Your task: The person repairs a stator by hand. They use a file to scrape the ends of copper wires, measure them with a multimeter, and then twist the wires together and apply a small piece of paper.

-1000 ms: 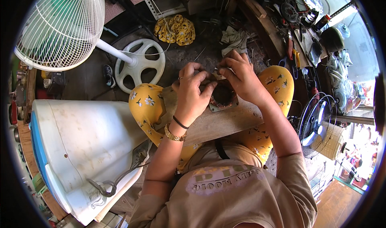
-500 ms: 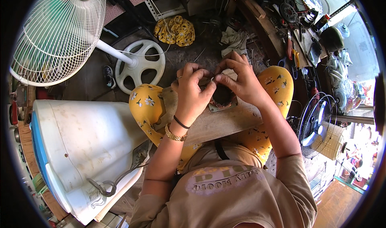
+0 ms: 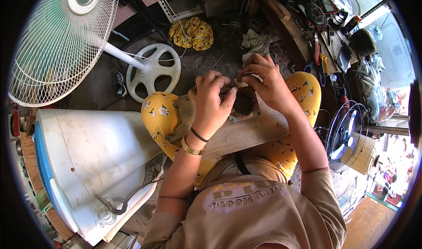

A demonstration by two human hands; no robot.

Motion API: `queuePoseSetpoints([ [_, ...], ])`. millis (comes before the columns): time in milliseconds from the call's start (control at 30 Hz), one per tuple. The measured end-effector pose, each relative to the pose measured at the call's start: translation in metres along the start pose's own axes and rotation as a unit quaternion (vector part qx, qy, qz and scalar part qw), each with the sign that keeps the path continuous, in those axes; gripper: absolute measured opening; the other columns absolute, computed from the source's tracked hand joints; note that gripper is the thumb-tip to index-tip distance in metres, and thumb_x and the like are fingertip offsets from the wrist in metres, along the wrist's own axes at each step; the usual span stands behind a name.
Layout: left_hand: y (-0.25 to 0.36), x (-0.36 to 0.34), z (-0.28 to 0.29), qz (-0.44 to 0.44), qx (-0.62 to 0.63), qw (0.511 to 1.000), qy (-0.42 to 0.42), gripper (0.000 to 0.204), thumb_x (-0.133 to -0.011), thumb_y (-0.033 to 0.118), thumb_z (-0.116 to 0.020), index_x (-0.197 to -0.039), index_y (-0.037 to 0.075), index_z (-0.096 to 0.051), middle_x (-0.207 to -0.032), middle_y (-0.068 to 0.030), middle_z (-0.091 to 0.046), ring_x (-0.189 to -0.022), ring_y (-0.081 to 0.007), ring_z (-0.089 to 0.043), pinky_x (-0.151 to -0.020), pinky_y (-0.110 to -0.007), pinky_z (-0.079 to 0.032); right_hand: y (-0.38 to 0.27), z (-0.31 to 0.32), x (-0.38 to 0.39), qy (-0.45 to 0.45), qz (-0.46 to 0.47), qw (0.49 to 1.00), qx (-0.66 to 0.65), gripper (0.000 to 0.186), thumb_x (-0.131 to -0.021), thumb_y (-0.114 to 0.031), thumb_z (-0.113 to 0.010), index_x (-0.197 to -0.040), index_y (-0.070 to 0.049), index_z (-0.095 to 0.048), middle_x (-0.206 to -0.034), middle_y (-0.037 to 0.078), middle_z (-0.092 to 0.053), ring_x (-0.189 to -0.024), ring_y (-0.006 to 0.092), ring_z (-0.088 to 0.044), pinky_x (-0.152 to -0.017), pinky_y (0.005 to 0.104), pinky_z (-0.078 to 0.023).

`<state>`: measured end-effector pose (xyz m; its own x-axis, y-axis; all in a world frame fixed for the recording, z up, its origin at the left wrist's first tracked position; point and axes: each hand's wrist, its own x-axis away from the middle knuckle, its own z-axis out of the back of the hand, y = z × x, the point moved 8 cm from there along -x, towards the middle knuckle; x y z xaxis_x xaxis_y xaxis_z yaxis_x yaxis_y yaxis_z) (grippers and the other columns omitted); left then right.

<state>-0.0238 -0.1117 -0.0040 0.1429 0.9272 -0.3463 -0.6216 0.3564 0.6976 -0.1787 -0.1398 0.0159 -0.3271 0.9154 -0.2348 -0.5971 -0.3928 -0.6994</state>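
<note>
A motor stator [image 3: 244, 110] with dark copper windings and a square metal plate rests on a wooden board [image 3: 239, 135] laid across my knees in yellow flowered trousers. My left hand [image 3: 211, 97] is at the stator's upper left, fingers curled and pinched together near its rim. On the upper right, my right hand [image 3: 266, 84] bends its fingers over a small pale piece [image 3: 241, 84] at the top of the stator. Exactly what the fingertips grip is too small and partly hidden to make out.
A white stand fan [image 3: 59, 47] with its round base [image 3: 153, 71] stands front left. A white plastic tub [image 3: 92, 154] lies beside my left leg. Yellow flowered cloth [image 3: 191, 33] and a rag [image 3: 257, 42] lie ahead. A tool bench [image 3: 299, 40] and a dark fan cage [image 3: 340, 139] are to my right.
The stand fan's head has turned and dropped slightly. My right hand has shifted a little rightward, showing more of the stator; my left hand has barely moved.
</note>
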Motion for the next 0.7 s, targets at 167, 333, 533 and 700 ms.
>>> queuePoseSetpoints([
  [167, -0.01, 0.003, -0.002, 0.008, 0.022, 1.0, -0.001, 0.016, -0.084, 0.023, -0.073, -0.096, 0.013, -0.069, -0.103, 0.0008, -0.061, -0.103, -0.0263, -0.054, -0.086, -0.047, -0.034, -0.006, 0.007, 0.002, 0.025, -0.013, 1.0, 0.005, 0.021, -0.082, -0.028, -0.08, -0.096, -0.013, -0.076, -0.103, 0.004, -0.061, -0.102, 0.0284, -0.052, -0.094, 0.0457, -0.038],
  [333, -0.011, 0.004, -0.004, 0.003, 0.019, 1.0, -0.004, 0.016, -0.085, 0.023, -0.072, -0.097, 0.014, -0.069, -0.106, 0.0006, -0.061, -0.104, -0.0267, -0.054, -0.085, -0.047, -0.035, 0.0, 0.0, 0.004, 0.009, -0.021, 1.0, 0.007, 0.024, -0.075, -0.028, -0.085, -0.092, -0.013, -0.076, -0.103, 0.004, -0.061, -0.103, 0.0285, -0.053, -0.093, 0.045, -0.038],
  [533, -0.01, -0.002, -0.007, 0.009, 0.006, 0.999, -0.032, 0.012, -0.086, 0.022, -0.069, -0.094, 0.014, -0.065, -0.106, -0.0009, -0.061, -0.105, -0.029, -0.055, -0.081, -0.051, -0.038, -0.037, 0.015, 0.004, 0.003, 0.109, 0.974, 0.198, 0.016, -0.068, -0.014, -0.081, -0.082, -0.015, -0.073, -0.099, 0.002, -0.06, -0.102, 0.0242, -0.053, -0.084, 0.0412, -0.037],
  [700, -0.007, -0.005, -0.005, -0.001, 0.025, 0.999, -0.046, 0.013, -0.087, 0.022, -0.069, -0.094, 0.012, -0.065, -0.105, -0.0012, -0.061, -0.105, -0.0294, -0.055, -0.082, -0.05, -0.038, -0.043, 0.021, 0.0, 0.01, 0.132, 0.974, 0.182, 0.015, -0.069, -0.014, -0.079, -0.082, -0.013, -0.071, -0.099, 0.0, -0.059, -0.099, 0.0243, -0.053, -0.083, 0.0414, -0.037],
])
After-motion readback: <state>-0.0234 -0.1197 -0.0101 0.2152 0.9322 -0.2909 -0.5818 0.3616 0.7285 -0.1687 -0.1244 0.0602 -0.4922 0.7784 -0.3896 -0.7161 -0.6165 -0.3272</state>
